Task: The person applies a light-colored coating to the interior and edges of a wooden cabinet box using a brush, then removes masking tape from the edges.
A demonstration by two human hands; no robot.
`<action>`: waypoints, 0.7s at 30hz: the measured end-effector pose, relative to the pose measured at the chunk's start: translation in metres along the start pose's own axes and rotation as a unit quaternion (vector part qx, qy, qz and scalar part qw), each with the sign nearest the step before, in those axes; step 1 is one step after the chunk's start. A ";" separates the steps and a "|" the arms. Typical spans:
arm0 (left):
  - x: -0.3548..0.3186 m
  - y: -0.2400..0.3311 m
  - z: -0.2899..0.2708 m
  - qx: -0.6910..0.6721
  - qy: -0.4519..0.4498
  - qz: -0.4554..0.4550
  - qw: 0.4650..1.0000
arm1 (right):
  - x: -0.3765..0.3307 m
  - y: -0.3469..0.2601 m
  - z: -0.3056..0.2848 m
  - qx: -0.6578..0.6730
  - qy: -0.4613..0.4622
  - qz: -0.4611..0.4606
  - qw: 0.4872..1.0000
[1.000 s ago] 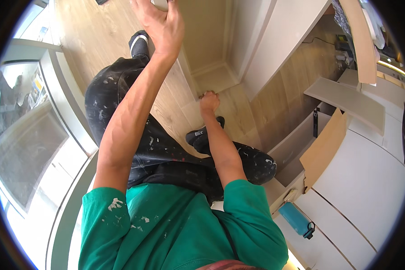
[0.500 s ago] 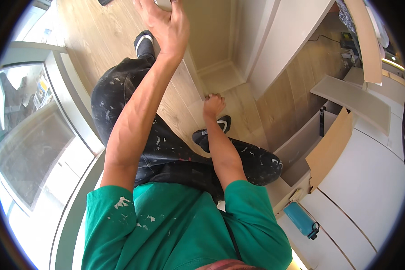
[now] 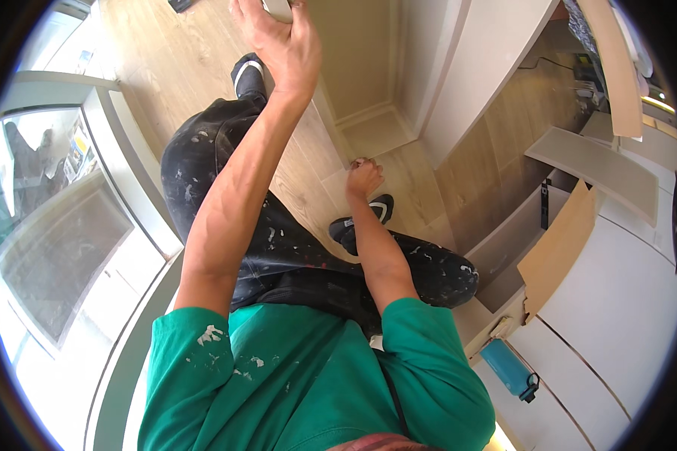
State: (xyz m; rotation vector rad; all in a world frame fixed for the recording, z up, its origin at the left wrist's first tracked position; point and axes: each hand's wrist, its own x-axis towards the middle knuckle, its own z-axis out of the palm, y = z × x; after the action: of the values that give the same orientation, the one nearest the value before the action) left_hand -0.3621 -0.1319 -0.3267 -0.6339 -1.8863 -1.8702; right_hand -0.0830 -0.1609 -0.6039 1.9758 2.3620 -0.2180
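Note:
My left hand (image 3: 284, 49), at the top edge of view, is closed around a pale grey, flat-sided piece (image 3: 278, 9). Most of that piece is cut off by the picture's edge, so its kind does not show. Beside it stands a beige panelled cabinet or frame (image 3: 361, 45), its long edge running down toward my right hand. My right hand (image 3: 365, 177) is low over the wooden floor (image 3: 297, 161), by the lower corner of that edge. Its fingers are curled together; whether anything small is between them is hidden.
My paint-spotted trouser legs and dark shoes (image 3: 250, 75) are spread around the work. On the right lie an open drawer box (image 3: 496, 274), a torn cardboard piece (image 3: 560, 252), a loose board (image 3: 598, 169) and a blue bottle (image 3: 508, 367). A glazed door (image 3: 68, 248) borders the left.
The whole view has shifted slightly, so everything sits a little further right. Both hands keep nearly the same pose and place beside the beige edge.

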 end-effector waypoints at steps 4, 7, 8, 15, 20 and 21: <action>-0.001 0.001 0.000 -0.003 -0.004 -0.016 1.000 | 0.004 0.002 0.003 -0.007 -0.003 -0.013 1.000; -0.001 0.003 -0.001 0.006 -0.009 -0.023 1.000 | 0.006 0.004 0.007 -0.012 -0.005 -0.021 1.000; 0.000 0.004 -0.001 0.010 -0.011 -0.024 1.000 | 0.007 0.004 0.008 -0.014 -0.006 -0.021 1.000; 0.001 0.002 -0.002 -0.020 -0.011 -0.023 0.999 | 0.014 0.007 0.013 -0.015 -0.014 -0.047 0.999; 0.003 -0.008 0.004 -0.026 0.013 0.037 0.999 | 0.043 0.031 0.013 -0.003 -0.071 -0.043 0.997; 0.002 -0.010 0.003 -0.024 0.013 0.035 0.999 | 0.048 0.040 0.011 0.027 -0.047 -0.040 0.998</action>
State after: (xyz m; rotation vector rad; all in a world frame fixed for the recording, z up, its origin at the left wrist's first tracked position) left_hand -0.3694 -0.1286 -0.3334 -0.6785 -1.7843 -1.8747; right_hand -0.0531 -0.1090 -0.6243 1.8510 2.4028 -0.3745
